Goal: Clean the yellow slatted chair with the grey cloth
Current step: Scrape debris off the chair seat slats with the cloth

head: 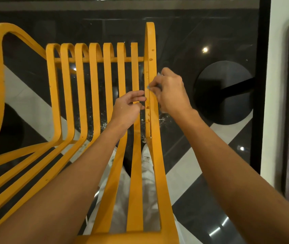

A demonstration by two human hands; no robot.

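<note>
Two hands at smooth yellow slatted chair [94, 81]: right hand [171, 92] grip pinching grey cloth [148, 87], left hand [128, 110] loose.

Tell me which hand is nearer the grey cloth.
Right. The right hand pinches the grey cloth against the chair's outer slat; the left hand sits just across that slat, not touching it.

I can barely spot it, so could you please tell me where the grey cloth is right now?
In the head view, right of centre, the grey cloth is bunched in the right hand, pressed against the chair's outermost right slat.
</note>
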